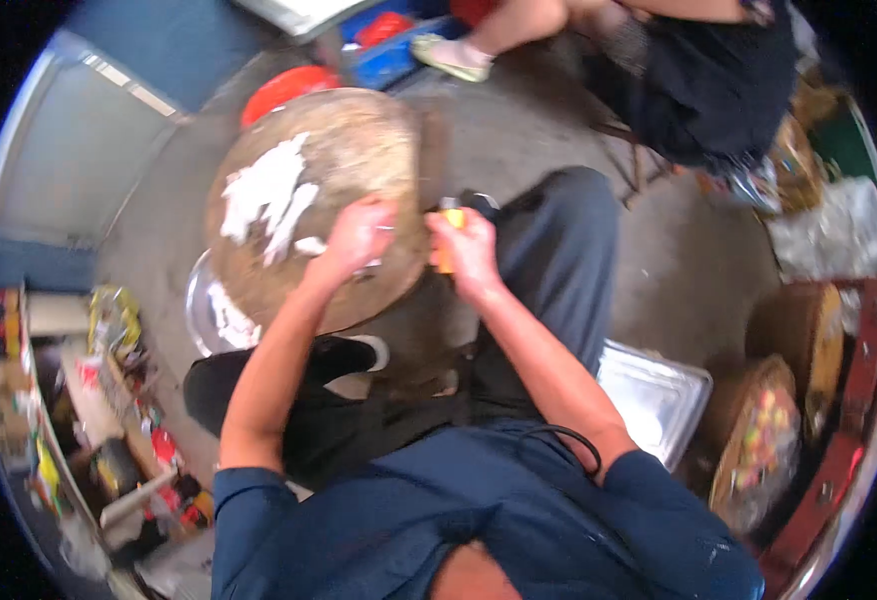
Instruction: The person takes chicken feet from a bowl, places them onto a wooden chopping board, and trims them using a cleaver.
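My left hand [361,240] is closed over the right part of a round wooden block [359,130]. A bit of something pale shows by its fingers, but blur hides what it grips. Just past the block's right edge, my right hand [469,252] is wrapped round a yellow-orange handle [447,258]; the rest of that tool is too blurred to make out. White strips [269,190] lie in a loose heap on the block's left side. A smaller white piece [310,245] rests close to my left hand.
A clear bowl [199,305] with white pieces stands below the block's left edge. Behind the block is a red basin [289,92]. A metal tray [654,400] lies right of my leg. Another person's foot [454,58] is at the top. Cluttered shelves [89,400] line the left.
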`<action>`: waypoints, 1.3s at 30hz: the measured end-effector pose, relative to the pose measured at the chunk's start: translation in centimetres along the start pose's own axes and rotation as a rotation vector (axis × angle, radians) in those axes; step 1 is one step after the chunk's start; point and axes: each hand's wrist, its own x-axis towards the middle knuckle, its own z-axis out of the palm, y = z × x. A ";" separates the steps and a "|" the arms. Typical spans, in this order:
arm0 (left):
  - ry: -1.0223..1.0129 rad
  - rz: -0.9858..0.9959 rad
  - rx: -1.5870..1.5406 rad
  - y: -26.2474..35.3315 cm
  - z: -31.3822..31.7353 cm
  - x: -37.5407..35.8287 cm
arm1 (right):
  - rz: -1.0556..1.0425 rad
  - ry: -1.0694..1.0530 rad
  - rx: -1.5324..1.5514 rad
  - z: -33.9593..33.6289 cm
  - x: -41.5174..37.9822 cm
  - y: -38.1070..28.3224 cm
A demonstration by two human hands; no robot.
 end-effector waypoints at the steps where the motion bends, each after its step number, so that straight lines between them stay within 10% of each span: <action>1: 0.057 0.043 0.049 0.2 -0.5 -0.1 | 0.013 -0.002 0.005 0.0 0.0 0.1; 12: 0.415 -0.583 -0.320 -6.3 -19.1 3.7 | 0.109 -0.204 -0.010 1.4 -1.0 -0.8; 17: 0.474 -0.414 0.329 -7.3 -19.5 2.6 | 0.342 -0.332 0.106 1.6 -0.9 -1.6; 22: 0.175 -0.484 -0.026 -2.7 -15.0 -2.1 | -0.166 -0.236 -1.094 1.5 0.8 0.3; 29: 0.101 -0.369 -0.149 -4.4 -11.8 -4.0 | -0.657 -0.163 -0.787 -1.9 -3.5 -5.1; 32: 0.116 -0.314 -0.093 -1.7 -11.3 -2.5 | -0.346 -0.270 -0.250 -5.0 -9.2 -10.2; 39: 0.198 -0.237 0.041 -2.5 -11.5 -2.4 | -0.067 0.728 -0.342 -23.7 -21.0 -1.9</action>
